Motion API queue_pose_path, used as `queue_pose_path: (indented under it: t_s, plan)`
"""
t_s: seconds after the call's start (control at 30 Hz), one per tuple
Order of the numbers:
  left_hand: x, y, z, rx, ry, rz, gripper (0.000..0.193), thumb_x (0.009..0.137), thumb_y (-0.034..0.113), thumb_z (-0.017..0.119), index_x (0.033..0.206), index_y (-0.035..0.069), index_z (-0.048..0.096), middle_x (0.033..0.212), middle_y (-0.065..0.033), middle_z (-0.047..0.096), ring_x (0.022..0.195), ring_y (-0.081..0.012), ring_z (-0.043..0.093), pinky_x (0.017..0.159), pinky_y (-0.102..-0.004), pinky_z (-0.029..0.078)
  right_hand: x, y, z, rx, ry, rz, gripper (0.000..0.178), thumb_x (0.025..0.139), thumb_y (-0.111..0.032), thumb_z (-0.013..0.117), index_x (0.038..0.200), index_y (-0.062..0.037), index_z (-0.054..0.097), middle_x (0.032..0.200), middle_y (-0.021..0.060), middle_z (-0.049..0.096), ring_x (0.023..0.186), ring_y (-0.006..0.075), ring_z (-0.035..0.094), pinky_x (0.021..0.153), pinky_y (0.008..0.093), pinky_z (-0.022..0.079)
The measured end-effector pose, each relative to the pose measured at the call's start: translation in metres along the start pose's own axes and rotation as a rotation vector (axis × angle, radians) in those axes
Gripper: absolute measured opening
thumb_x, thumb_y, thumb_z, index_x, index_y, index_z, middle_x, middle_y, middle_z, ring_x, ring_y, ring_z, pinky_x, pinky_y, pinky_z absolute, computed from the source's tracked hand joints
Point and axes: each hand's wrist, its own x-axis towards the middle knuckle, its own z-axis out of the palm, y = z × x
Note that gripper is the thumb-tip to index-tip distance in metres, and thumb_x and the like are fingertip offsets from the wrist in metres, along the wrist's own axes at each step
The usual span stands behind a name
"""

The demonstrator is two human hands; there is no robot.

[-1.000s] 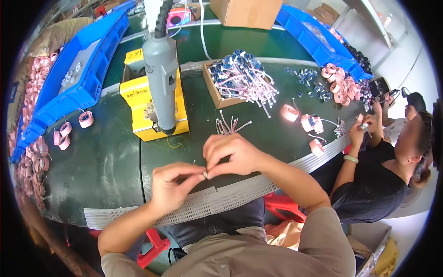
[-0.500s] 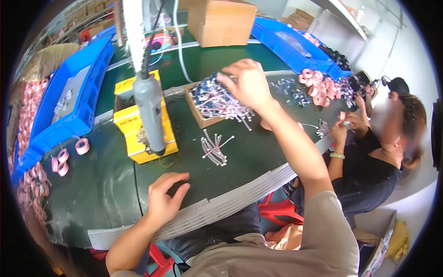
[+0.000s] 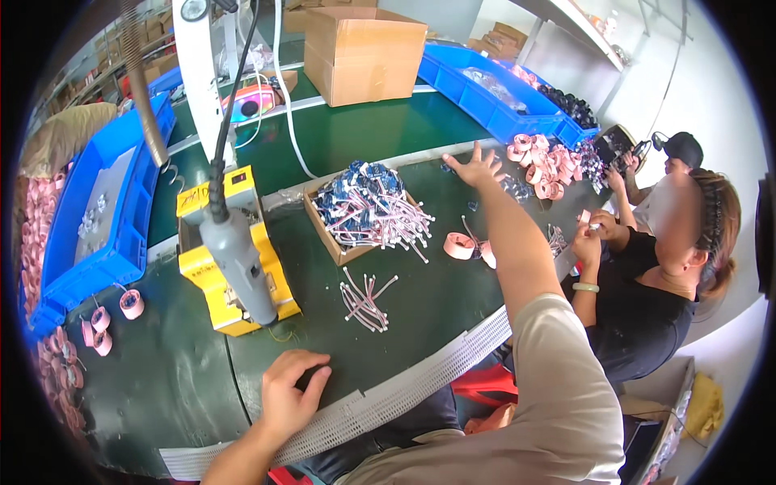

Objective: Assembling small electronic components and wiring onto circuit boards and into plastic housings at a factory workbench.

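Observation:
My right hand (image 3: 477, 168) reaches out over the far part of the green table, fingers spread, holding nothing. A few small blue circuit boards (image 3: 515, 189) lie just right of it. To its left stands a shallow cardboard box (image 3: 324, 233), heaped with blue circuit boards with pink-and-white wire leads (image 3: 373, 206). My left hand (image 3: 293, 390) rests near the table's front edge, empty, thumb and fingers apart. Ahead of it lies a small bunch of loose wire leads (image 3: 368, 302). Pink coil rings (image 3: 459, 246) sit by my right forearm, which partly covers them.
A grey power screwdriver (image 3: 236, 259) hangs before a yellow holder (image 3: 279, 279). Blue bins (image 3: 97, 218) stand left and far right (image 3: 485, 97); a large carton (image 3: 364, 56) is behind. Pink rings (image 3: 546, 166) pile up at right, where a co-worker (image 3: 638, 283) handles a part.
My right hand has moved from above the box of circuit boards to the right, and its fingers have spread. My left hand stays by the front edge. The view has shifted.

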Motion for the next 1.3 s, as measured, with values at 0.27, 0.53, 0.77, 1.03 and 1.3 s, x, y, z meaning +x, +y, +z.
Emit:
queue_pose_path:
  t_s: [0.27, 0.53, 0.77, 1.03, 1.3]
  plan:
    - [0.01, -0.008, -0.003, 0.015, -0.019, 0.003, 0.016, 0.077, 0.003, 0.078, 0.092, 0.004, 0.073, 0.089, -0.0132, 0.072, 0.084, -0.0314, 0.068, 0.077, -0.0386, 0.054, 0.03, 0.025, 0.009, -0.107, 0.058, -0.031, 0.108, 0.078, -0.092, 0.037, 0.16, -0.0241, 0.018, 0.164, 0.0245, 0.012, 0.151, 0.0437, 0.014, 0.12, 0.0596, 0.01]
    - [0.002, -0.02, 0.002, -0.083, 0.027, 0.049, 0.013, 0.086, 0.014, 0.072, 0.095, 0.005, 0.07, 0.089, -0.0116, 0.068, 0.085, -0.0317, 0.065, 0.076, -0.042, 0.054, 0.107, 0.11, 0.063, -0.702, 1.054, -0.983, 0.024, 0.101, -0.019, 0.049, 0.104, -0.0099, 0.071, 0.112, 0.0174, 0.07, 0.095, 0.03, 0.067, 0.081, 0.0441, 0.054]
    - [-0.012, -0.027, 0.005, -0.093, 0.043, 0.082, 0.007, 0.086, 0.008, 0.068, 0.092, 0.003, 0.067, 0.088, -0.011, 0.067, 0.087, -0.0314, 0.063, 0.076, -0.0424, 0.051, 0.138, 0.079, 0.079, -0.93, 0.356, -0.669, 0.053, 0.094, -0.004, 0.036, 0.146, -0.0082, 0.044, 0.141, 0.0148, 0.05, 0.113, 0.0354, 0.057, 0.099, 0.0429, 0.048]
    - [-0.01, -0.034, 0.01, -0.053, 0.039, 0.081, 0.008, 0.087, 0.011, 0.067, 0.091, 0.005, 0.067, 0.088, -0.0091, 0.068, 0.088, -0.0302, 0.064, 0.078, -0.0423, 0.052, 0.094, 0.048, 0.073, -0.646, 0.353, -0.468, 0.031, 0.096, -0.007, 0.042, 0.121, -0.0055, 0.061, 0.129, 0.0137, 0.058, 0.107, 0.0322, 0.06, 0.09, 0.0384, 0.052]
    - [-0.01, -0.03, 0.0, -0.193, 0.14, 0.239, 0.01, 0.086, 0.015, 0.069, 0.089, 0.005, 0.071, 0.086, -0.0118, 0.07, 0.083, -0.0315, 0.067, 0.076, -0.042, 0.054, 0.2, 0.097, -0.131, -0.24, 0.759, -0.504, 0.057, 0.099, -0.05, 0.051, 0.122, -0.0001, 0.066, 0.123, 0.027, 0.064, 0.11, 0.0437, 0.064, 0.086, 0.0516, 0.053]
